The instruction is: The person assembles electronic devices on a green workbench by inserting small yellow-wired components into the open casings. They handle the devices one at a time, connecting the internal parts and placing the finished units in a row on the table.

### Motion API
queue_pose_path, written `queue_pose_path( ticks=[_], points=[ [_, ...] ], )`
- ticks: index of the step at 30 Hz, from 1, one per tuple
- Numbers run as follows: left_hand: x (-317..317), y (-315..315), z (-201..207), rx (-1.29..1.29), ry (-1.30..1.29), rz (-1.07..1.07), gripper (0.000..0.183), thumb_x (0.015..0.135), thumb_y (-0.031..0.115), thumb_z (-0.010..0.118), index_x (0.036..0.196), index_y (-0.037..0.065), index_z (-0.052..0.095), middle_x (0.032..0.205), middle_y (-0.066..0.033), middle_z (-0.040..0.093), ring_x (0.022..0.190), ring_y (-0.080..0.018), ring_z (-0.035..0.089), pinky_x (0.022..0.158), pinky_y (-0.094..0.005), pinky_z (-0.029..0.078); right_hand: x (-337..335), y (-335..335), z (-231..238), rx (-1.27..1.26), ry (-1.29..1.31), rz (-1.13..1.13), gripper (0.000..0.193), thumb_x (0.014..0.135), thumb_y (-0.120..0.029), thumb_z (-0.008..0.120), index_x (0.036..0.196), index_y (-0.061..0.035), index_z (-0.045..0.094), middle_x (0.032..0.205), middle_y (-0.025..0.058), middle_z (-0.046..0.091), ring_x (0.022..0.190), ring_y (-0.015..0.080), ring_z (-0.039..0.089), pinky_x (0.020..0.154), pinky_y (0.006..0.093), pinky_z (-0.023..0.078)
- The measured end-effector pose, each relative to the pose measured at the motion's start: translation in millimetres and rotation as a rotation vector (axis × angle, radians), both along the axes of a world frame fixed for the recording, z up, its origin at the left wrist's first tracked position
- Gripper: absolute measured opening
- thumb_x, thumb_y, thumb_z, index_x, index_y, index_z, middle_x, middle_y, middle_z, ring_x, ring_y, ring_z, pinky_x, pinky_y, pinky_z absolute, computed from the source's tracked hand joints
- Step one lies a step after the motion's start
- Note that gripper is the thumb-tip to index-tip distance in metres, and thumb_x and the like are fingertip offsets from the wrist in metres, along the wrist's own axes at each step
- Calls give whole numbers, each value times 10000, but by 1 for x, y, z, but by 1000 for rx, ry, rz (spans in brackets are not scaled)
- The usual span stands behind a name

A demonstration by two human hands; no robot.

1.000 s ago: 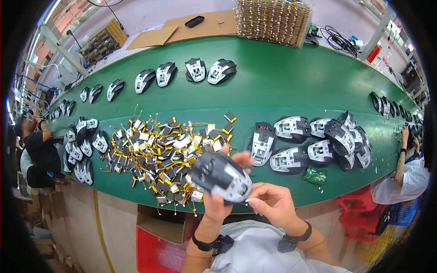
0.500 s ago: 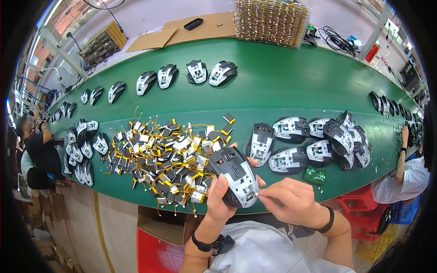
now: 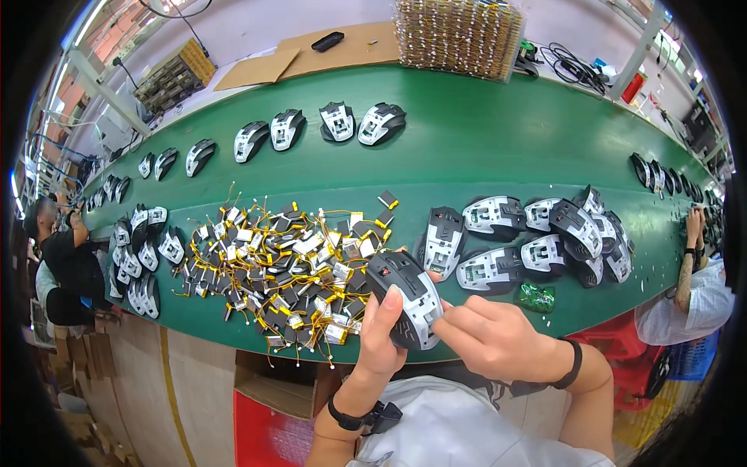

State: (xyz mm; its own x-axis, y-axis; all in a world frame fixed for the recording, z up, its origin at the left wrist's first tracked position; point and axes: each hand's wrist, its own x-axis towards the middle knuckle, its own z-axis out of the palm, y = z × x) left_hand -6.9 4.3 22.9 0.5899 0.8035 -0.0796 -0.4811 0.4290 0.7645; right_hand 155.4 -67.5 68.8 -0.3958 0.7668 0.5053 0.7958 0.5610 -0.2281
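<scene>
A black-and-silver computer mouse (image 3: 402, 289), its inner parts exposed, is tilted in my left hand (image 3: 379, 338), whose fingers wrap round its left side and underneath. My right hand (image 3: 498, 340) is closed in a pinch against the near right end of the mouse. What its fingertips hold, if anything, is hidden behind them. Close to the left of the mouse spreads a heap of small flat battery packs (image 3: 274, 268) with yellow tape and thin wires. Right of the mouse lie several similar mice (image 3: 493, 214), some stacked on one another.
A crumpled green packet (image 3: 536, 298) lies near the table's front edge. More mice (image 3: 286, 129) line the green table (image 3: 498, 124) at the back and left. A clear-sided stack of wired parts (image 3: 457, 39) stands at the far edge. People (image 3: 704, 296) work at both sides.
The mouse has turned and tilted a little in my left hand. My right hand has moved over its near end, covering the small white piece that showed at my fingertips before.
</scene>
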Motion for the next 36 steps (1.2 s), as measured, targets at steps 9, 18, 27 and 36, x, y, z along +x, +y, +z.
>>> queue_pose_path(
  ticks=[9,18,27,36],
  points=[
    [10,-2,-7,-129,-38,75,509,999,402,418,1334,21,467,1136,-175,643,939,-241,661,848,-375,533,0,4,1,-108,0,-29,247,656,-47,642,896,3,610,794,44,498,662,161,495,529,271,466],
    [14,1,-2,-128,50,49,447,1009,388,419,1183,3,563,1069,-152,665,888,-232,677,812,-369,547,6,2,5,54,-176,3,218,632,-60,638,839,5,618,772,39,492,673,155,520,546,255,463],
    [22,3,-5,-220,6,49,404,1016,367,417,1176,32,575,1070,-146,672,907,-206,668,826,-348,532,14,8,11,-85,-90,63,217,641,-98,627,832,2,602,774,51,480,682,170,509,544,265,462],
    [26,-1,-8,-198,-4,65,432,1013,401,416,1207,39,551,1066,-147,670,899,-228,678,820,-367,545,9,2,4,-67,-44,-9,297,626,-46,643,915,20,626,810,65,527,697,196,546,562,282,498]
  ],
)
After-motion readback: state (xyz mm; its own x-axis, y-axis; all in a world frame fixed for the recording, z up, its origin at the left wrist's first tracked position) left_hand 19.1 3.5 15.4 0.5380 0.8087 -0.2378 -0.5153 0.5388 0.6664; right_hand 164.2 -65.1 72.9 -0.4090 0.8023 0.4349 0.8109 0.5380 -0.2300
